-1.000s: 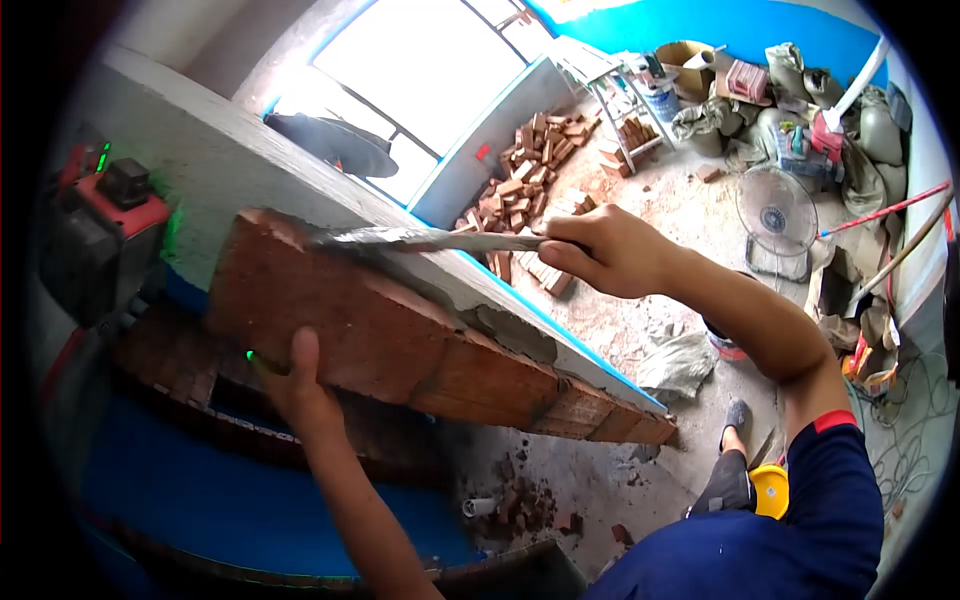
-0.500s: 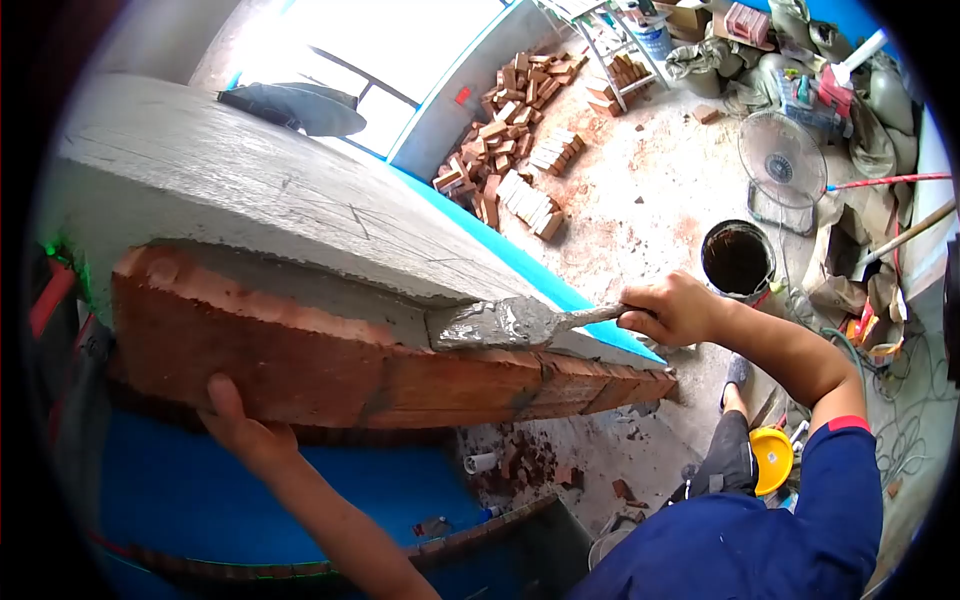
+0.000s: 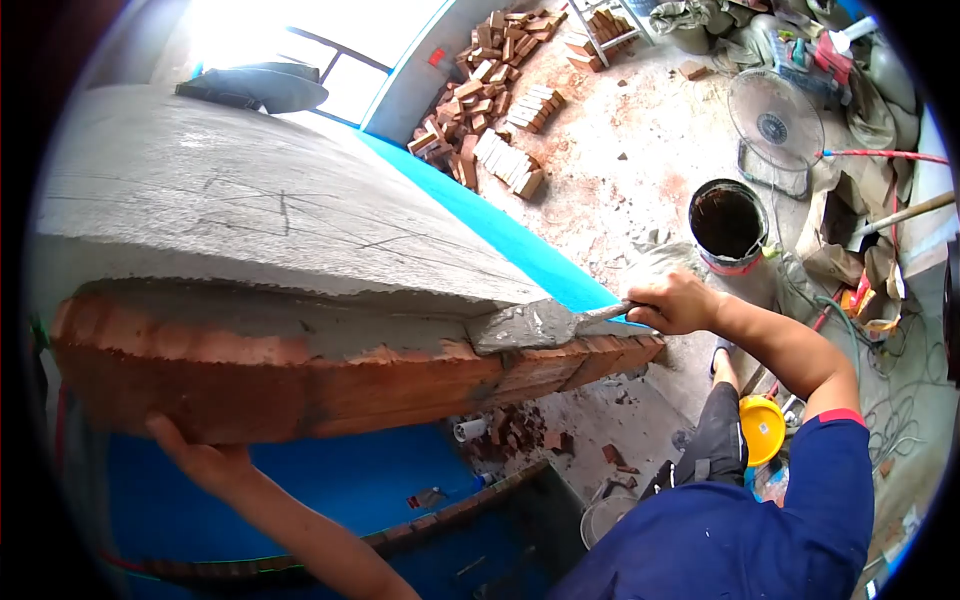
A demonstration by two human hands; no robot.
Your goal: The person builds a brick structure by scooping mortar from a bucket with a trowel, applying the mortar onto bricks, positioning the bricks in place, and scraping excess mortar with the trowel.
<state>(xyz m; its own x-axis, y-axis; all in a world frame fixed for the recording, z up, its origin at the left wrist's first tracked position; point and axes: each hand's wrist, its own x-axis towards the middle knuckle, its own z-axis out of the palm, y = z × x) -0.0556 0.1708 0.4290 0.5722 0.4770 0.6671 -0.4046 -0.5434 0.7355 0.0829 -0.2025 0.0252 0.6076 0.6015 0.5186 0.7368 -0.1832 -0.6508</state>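
A row of red bricks (image 3: 400, 390) runs along the lower edge of a grey plastered surface (image 3: 270, 200), with grey mortar (image 3: 370, 320) between them. My right hand (image 3: 672, 300) is closed round the handle of a trowel (image 3: 530, 327); its mortar-smeared blade lies against the top edge of the bricks, right of centre. At the lower left, my left hand (image 3: 200, 458) touches the front face and underside of the nearest brick, thumb up and apart; its other fingers are partly hidden beneath the brick.
A black bucket (image 3: 728, 225) stands on the floor beyond my right arm. Loose bricks (image 3: 480, 95) are heaped at the top, with a fan (image 3: 772, 125) to their right. A yellow bowl (image 3: 762, 430) sits beside my leg. Cables and a curved brick edge (image 3: 450, 512) lie lower down.
The camera view has shifted, and the bricks appear lower and further left. The trowel blade has moved a little along the brick edge, still in my right hand. My left hand stays at the brick.
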